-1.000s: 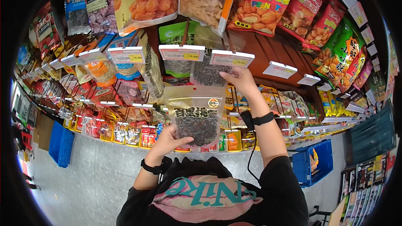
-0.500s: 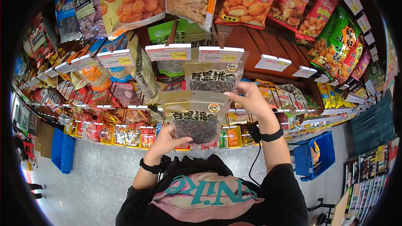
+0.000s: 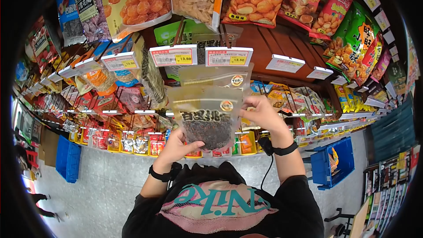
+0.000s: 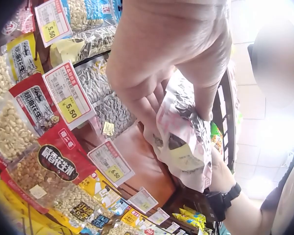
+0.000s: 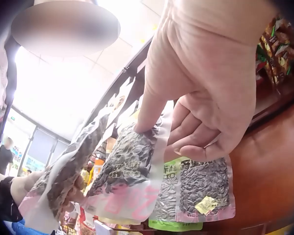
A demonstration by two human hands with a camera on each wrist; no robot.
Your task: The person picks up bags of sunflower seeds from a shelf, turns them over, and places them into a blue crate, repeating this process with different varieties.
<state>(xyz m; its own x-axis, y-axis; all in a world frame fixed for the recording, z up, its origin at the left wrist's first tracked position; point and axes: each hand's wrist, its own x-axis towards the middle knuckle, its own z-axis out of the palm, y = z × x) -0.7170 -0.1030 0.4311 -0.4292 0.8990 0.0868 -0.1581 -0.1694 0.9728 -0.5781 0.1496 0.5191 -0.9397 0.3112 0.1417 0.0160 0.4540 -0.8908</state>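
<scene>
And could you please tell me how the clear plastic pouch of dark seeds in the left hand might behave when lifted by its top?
The pouch would probably bend easily, its upper part being see-through film. Its weight likely sits low, since the dark seeds fill only its lower part.

On the front bag stands 百里挑, with its last character blurred; the orange bag says TIANCHENPI, the red bag PEANUTS, and the shirt carries Nike upside down. In the head view, the left tag and the right tag both give 13.50. In the left wrist view, the top tag and the middle tag show 5.50, the lower tag 6.50.
</scene>
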